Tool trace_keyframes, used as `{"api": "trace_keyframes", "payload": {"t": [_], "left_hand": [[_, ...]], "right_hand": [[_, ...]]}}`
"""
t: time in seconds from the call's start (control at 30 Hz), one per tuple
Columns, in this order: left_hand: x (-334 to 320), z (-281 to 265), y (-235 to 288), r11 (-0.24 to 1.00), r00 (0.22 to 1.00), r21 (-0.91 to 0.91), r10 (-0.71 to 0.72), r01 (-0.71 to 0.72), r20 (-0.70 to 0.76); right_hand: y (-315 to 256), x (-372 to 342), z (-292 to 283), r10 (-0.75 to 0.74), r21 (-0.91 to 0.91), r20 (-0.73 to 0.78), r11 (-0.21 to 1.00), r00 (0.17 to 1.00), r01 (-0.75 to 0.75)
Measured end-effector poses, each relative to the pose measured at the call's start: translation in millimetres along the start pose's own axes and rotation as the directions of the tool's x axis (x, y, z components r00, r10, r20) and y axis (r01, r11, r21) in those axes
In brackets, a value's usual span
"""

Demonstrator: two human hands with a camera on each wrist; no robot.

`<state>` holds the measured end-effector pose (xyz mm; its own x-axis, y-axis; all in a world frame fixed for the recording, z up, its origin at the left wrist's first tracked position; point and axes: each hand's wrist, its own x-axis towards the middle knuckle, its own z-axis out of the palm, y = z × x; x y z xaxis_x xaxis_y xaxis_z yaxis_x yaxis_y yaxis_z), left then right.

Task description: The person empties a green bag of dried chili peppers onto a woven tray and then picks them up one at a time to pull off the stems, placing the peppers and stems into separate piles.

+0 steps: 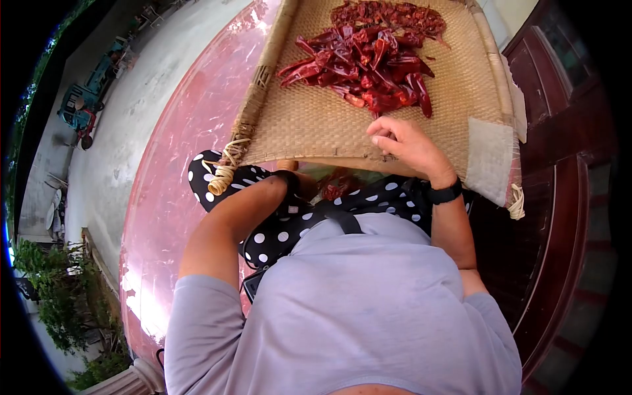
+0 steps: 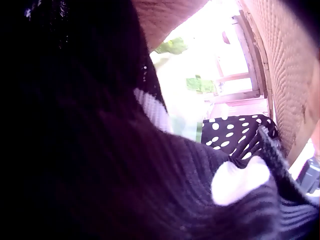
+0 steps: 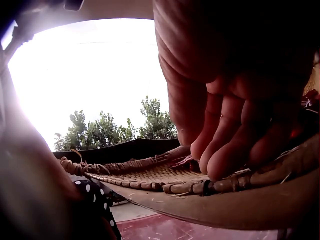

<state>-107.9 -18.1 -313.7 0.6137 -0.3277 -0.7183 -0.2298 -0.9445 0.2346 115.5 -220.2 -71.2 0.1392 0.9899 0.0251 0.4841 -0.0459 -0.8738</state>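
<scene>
Above the near rim of a woven tray (image 1: 316, 131), my right hand (image 1: 411, 150) has loosely bent fingers with nothing visible in them. In the right wrist view this hand (image 3: 225, 110) hangs over the tray's rim (image 3: 230, 184). Glossy red dried chillies (image 1: 368, 69) lie heaped beyond it, with smaller red pieces (image 1: 401, 18) behind. My left hand (image 1: 306, 187) is low by the lap, mostly hidden under the tray's edge; its fingers cannot be made out. Beside it is a clear bag (image 1: 355, 176) with red pieces (image 1: 337, 184). Dark dotted cloth (image 2: 235, 185) fills much of the left wrist view.
A red shiny surface (image 1: 191, 138) spreads left of the tray. Dark red wooden panels (image 1: 559, 131) stand at the right. A pale patch (image 1: 488, 158) covers the tray's near right corner. Plants (image 1: 56, 296) and a teal vehicle (image 1: 80, 105) are farther left.
</scene>
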Motion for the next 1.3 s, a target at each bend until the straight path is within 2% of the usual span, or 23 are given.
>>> {"api": "trace_keyframes", "payload": {"t": [0.07,0.1,0.17,0.2,0.23,0.27,0.37,0.5,0.6,0.63,0.7,0.8,0.87,0.97,1.07,1.17,1.27,1.3], "left_hand": [[-15,-14,15,0.952,0.996,-0.294,-0.079,0.088,0.041],[-21,-20,22,0.957,0.993,-0.265,-0.107,0.115,0.045],[-31,-32,33,0.965,0.985,-0.200,-0.166,0.173,0.052],[-34,-32,33,0.996,0.988,0.020,-0.094,0.092,0.120],[-35,-29,30,0.973,0.979,0.231,-0.039,-0.008,0.202],[-35,-28,31,0.969,0.975,0.247,-0.038,-0.018,0.217],[-37,-31,32,0.980,0.976,-0.074,-0.175,0.185,0.131],[-36,-45,27,0.845,0.924,-0.401,-0.382,0.355,0.012],[-45,-51,21,0.680,0.805,-0.597,-0.586,0.426,-0.095],[-42,-41,15,0.715,0.787,-0.542,-0.599,0.442,-0.148],[-43,-24,14,0.697,0.647,-0.552,-0.687,0.458,-0.331],[-46,-36,8,0.683,0.748,-0.490,-0.657,0.541,-0.090],[-38,-35,-2,0.741,0.827,-0.396,-0.554,0.542,0.096],[-14,-8,-24,0.711,0.843,-0.500,-0.533,0.495,0.077],[15,28,-40,0.665,0.683,-0.542,-0.700,0.514,-0.212],[-11,-12,-15,0.715,0.745,-0.449,-0.651,0.536,-0.148],[-28,-28,-3,0.758,0.815,-0.411,-0.576,0.507,-0.057],[-18,-14,-14,0.750,0.820,-0.485,-0.562,0.450,-0.110]], "right_hand": [[-3,0,-1,0.010,-0.009,0.011,1.000,1.000,-0.010],[-5,-1,-1,0.016,-0.009,0.016,1.000,1.000,-0.016],[-9,-1,-1,0.020,-0.014,0.020,1.000,1.000,-0.020],[-8,-1,-1,0.021,-0.019,0.023,1.000,1.000,-0.021],[-7,-1,-2,0.023,-0.026,0.026,0.999,0.999,-0.022],[-8,-1,-2,0.021,-0.010,0.029,1.000,0.999,-0.021],[-9,-2,-3,0.040,0.061,0.017,0.997,0.999,-0.041],[-16,-1,-5,0.050,-0.029,0.018,0.998,0.999,-0.050],[-10,1,-3,0.012,-0.070,-0.007,0.997,1.000,-0.013],[-8,2,-3,0.001,-0.065,-0.006,0.998,1.000,-0.002],[-6,-2,-1,0.011,-0.061,0.004,0.998,1.000,-0.011],[-6,1,-2,0.026,-0.065,0.011,0.998,1.000,-0.025],[-2,1,-1,0.026,-0.043,0.010,0.999,1.000,-0.025],[-3,1,-2,0.026,-0.036,0.029,0.999,0.999,-0.025],[-4,-1,-3,0.050,-0.031,0.019,0.998,0.999,-0.050],[-1,-1,-3,0.054,0.004,0.019,0.999,0.998,-0.054],[0,0,-3,0.029,-0.009,-0.075,1.000,0.997,-0.030],[0,0,-5,-0.019,-0.126,-0.138,0.992,0.990,0.002]]}}
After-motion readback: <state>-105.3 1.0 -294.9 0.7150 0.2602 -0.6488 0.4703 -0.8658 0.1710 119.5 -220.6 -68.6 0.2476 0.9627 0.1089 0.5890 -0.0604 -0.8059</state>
